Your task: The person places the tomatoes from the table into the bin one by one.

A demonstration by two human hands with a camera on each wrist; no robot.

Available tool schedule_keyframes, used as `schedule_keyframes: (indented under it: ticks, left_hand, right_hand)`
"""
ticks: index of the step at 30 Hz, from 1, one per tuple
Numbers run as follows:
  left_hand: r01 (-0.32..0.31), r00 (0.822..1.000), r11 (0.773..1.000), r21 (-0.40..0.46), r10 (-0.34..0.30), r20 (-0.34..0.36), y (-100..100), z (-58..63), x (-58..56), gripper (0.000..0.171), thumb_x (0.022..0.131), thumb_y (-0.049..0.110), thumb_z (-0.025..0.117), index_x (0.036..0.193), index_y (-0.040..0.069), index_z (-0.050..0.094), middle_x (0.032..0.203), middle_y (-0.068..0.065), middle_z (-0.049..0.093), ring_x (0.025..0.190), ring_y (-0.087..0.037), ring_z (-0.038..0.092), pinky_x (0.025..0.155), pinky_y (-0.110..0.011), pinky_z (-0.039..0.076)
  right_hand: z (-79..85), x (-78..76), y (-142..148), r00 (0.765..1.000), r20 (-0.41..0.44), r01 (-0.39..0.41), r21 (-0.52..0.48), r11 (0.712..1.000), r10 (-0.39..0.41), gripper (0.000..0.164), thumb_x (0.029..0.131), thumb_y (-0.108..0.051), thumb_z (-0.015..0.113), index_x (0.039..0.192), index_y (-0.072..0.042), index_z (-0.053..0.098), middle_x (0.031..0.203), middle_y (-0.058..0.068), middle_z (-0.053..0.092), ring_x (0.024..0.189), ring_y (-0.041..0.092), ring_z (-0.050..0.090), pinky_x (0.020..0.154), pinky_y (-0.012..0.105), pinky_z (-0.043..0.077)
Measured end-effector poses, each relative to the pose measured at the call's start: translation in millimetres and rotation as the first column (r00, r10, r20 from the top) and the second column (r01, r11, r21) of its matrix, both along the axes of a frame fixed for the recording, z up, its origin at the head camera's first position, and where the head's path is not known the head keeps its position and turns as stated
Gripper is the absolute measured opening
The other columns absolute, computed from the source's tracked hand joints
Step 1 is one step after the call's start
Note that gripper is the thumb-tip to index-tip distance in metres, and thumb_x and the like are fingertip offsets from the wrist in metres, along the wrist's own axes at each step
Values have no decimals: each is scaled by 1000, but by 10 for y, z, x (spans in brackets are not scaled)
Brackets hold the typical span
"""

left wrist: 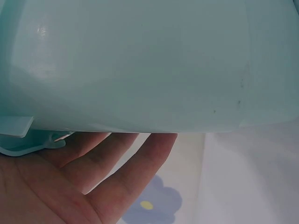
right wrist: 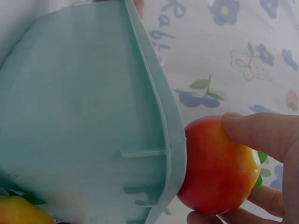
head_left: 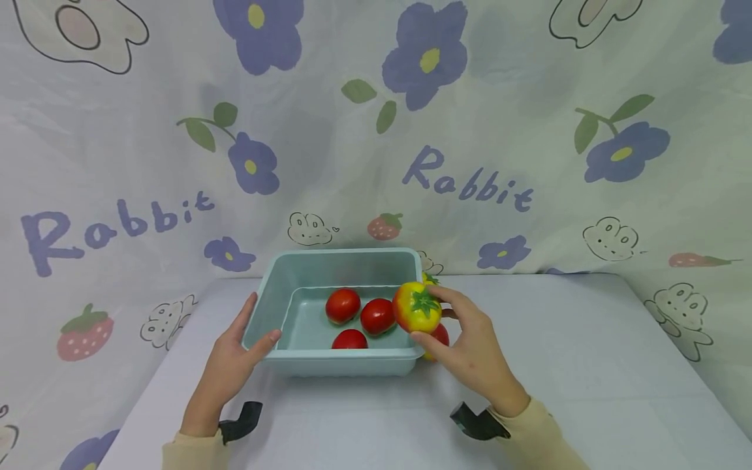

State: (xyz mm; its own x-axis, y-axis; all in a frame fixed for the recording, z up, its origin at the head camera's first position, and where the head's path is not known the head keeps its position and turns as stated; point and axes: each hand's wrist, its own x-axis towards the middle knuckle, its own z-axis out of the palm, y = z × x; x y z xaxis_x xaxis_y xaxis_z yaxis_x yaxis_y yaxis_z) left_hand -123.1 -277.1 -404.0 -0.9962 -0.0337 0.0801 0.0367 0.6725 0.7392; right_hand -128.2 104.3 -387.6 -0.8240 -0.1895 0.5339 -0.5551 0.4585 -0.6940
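A pale teal plastic basin (head_left: 341,363) stands on the table, with three red tomatoes (head_left: 343,305) lying inside. My left hand (head_left: 237,352) holds its left rim, the thumb over the edge. In the left wrist view, the fingers of this hand (left wrist: 126,163) lie against the outside wall. My right hand (head_left: 472,339) pinches a yellow-and-red tomato (head_left: 418,310) with a green star-shaped calyx, between thumb and fingers. That tomato overlaps the basin's right rim in the head view. From the right wrist, its red side (right wrist: 212,172) shows right at the basin rim (right wrist: 175,154).
Outside the basin's right wall sits another red-and-yellow tomato (head_left: 440,334), partly hidden by my right hand. Farther back, a yellow one with green leaves (head_left: 431,279) peeks out. A patterned cloth (head_left: 329,163) hangs behind the white-covered table (head_left: 587,352).
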Motion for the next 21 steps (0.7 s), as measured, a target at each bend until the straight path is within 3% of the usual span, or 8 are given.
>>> schedule_keyframes:
  ticks: [21]
  left_hand:
    - [-1,1000,1000,-3,1,-6,-5,-15,-13,88,98,41,64,164,21,9,164,-20,20,145,-52,23,105,-75,27]
  right_hand:
    - [-60,-78,-168,999,28,-30,10,999,30,66,79,-20,88,137,-11,57,129,2,62,110,17,61,95,47,54]
